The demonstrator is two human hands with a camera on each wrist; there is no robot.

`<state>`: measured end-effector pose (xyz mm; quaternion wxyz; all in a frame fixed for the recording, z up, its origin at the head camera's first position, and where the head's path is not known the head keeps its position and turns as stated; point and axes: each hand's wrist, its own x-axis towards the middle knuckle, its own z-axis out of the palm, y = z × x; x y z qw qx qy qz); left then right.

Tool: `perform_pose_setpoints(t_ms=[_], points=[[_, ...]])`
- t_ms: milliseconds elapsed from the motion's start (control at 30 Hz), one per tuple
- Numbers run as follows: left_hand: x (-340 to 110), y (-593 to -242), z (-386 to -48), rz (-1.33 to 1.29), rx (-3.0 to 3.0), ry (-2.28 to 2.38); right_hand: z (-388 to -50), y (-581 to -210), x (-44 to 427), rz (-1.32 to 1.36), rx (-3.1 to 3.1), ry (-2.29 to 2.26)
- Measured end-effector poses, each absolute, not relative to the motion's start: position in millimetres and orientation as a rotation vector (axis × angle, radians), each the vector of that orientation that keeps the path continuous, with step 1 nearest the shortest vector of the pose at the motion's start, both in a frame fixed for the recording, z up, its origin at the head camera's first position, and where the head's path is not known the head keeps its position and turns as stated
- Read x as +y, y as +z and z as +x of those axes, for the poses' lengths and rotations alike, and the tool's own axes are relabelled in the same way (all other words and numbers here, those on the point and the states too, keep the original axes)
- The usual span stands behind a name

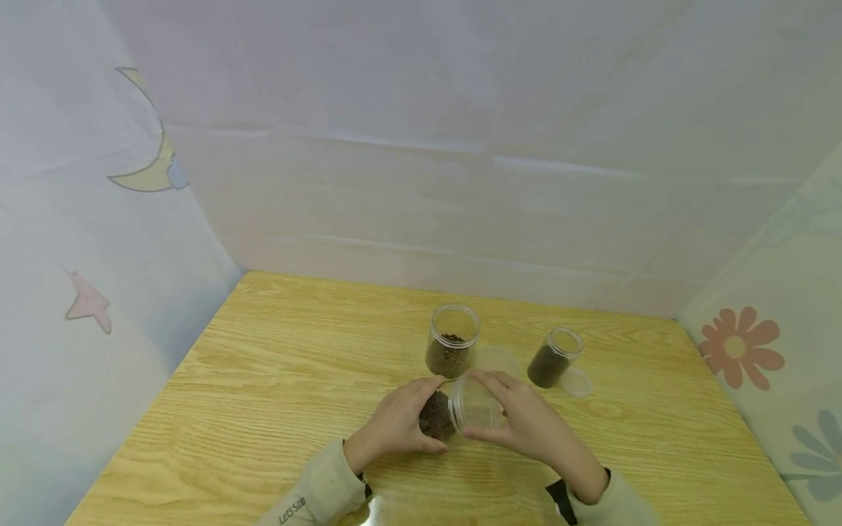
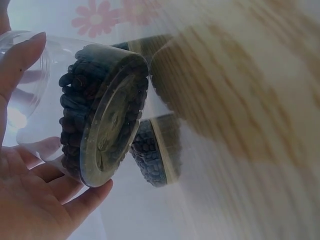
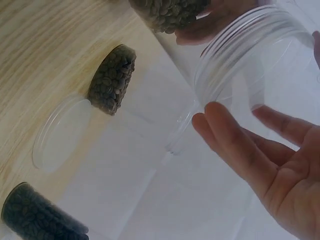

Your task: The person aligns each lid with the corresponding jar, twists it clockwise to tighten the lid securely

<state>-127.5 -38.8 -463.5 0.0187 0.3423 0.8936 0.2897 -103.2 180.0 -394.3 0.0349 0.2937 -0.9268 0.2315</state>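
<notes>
My left hand (image 1: pixel 397 422) grips the lower part of a clear screw-top jar (image 2: pixel 107 112) partly filled with dark brown beans that look like coffee beans. The jar is tilted, its bottom towards the left and its threaded end towards the right. My right hand (image 1: pixel 526 420) spans this clear end, thumb on the near side and fingers on the far side. In the right wrist view, its fingertips (image 3: pixel 217 112) touch the clear threaded rim. Whether a clear lid lies within that hand, I cannot tell.
Just behind my hands stands a wide open jar (image 1: pixel 452 358) of brown beans, with a clear lid (image 1: pixel 496 359) beside it. Farther right is a narrower open jar (image 1: pixel 549 365) of dark contents and a second lid (image 1: pixel 576 382). All are on the wooden table (image 1: pixel 316 343), before fabric walls.
</notes>
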Motion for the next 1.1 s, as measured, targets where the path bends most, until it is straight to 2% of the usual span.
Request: perform_pose_setpoints(t_ms=[233, 433, 867, 1100], points=[[-38, -465, -127, 1.046, 2.778, 0.895, -102, -393, 175, 0.735, -2.927, 0.687], [-38, -465, -127, 1.04, 2.767, 0.911, -101, -392, 177, 0.722, -2.946, 0.689], [-41, -462, -129, 1.024, 2.738, 0.928, -113, -386, 202, 1.398, -2.67, 0.621], [-42, -461, -129, 1.012, 2.73, 0.922, -116, -388, 199, 1.534, -2.579, 0.616]])
